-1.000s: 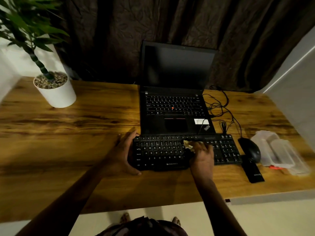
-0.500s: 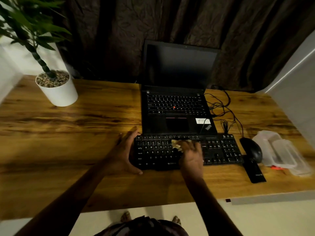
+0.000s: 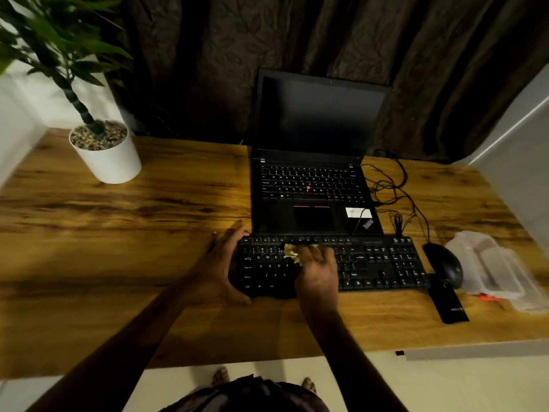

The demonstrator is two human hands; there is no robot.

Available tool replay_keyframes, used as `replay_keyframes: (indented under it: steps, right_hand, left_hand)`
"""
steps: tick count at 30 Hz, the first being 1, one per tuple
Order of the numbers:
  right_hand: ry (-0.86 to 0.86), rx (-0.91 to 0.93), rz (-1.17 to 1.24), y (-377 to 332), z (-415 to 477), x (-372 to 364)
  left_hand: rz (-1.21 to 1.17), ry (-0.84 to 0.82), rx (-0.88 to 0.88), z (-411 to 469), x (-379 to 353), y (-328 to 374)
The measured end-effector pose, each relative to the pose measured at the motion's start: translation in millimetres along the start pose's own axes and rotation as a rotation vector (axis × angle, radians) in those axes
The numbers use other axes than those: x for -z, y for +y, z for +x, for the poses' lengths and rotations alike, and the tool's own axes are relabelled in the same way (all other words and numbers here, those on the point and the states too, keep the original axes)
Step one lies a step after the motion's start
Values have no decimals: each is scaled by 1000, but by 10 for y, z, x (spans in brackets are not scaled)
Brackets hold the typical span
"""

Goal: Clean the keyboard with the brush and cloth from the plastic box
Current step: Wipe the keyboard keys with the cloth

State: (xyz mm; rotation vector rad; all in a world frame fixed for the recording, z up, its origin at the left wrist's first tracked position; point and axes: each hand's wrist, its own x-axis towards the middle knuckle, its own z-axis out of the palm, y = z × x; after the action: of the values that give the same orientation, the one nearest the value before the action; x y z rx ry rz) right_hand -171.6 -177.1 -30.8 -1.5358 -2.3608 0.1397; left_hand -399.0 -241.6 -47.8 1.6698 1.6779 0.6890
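A black keyboard [image 3: 377, 264] lies flat on the wooden desk [image 3: 124, 248] in front of an open laptop. My right hand [image 3: 318, 272] presses a crumpled yellowish cloth [image 3: 292, 251] onto the keys in the left half of the keyboard, fingers curled over it. My left hand [image 3: 221, 263] grips the keyboard's left end, thumb at the front edge and fingers at the back. The clear plastic box [image 3: 493, 270] sits at the right, past the mouse, with its lid beside it. No brush is clearly visible.
The black laptop [image 3: 312, 185] stands open behind the keyboard. A black mouse [image 3: 444, 263] and a flat black item [image 3: 450, 303] lie right of the keyboard. Tangled cables [image 3: 392, 191] run beside the laptop. A white potted plant [image 3: 107, 156] stands at the back left.
My right hand has slid the cloth leftward across the keys, from the keyboard's middle toward its left half. My left hand has kept its hold on the left end.
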Motion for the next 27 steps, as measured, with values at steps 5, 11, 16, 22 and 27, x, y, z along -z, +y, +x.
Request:
replay_keyframes:
  steps: [5,11,16,22,27]
  right_hand:
    - [-17,-20,-20,180,3,9]
    - [72,-64,28,31,-19,22]
    - [7,55,9,-150,26,-103]
    - [22,-51,2,115,-11,25]
    - [15,14,26,-259,-6,-54]
  left_hand:
    - [17,-5,3,28,-20,-34]
    - [-1,3,6,26,-36,-55]
    - [56,16,-1,38,-36,-61]
    - [36,4,-10,47,-36,-91]
    - [54,22,5,39,-32,-67]
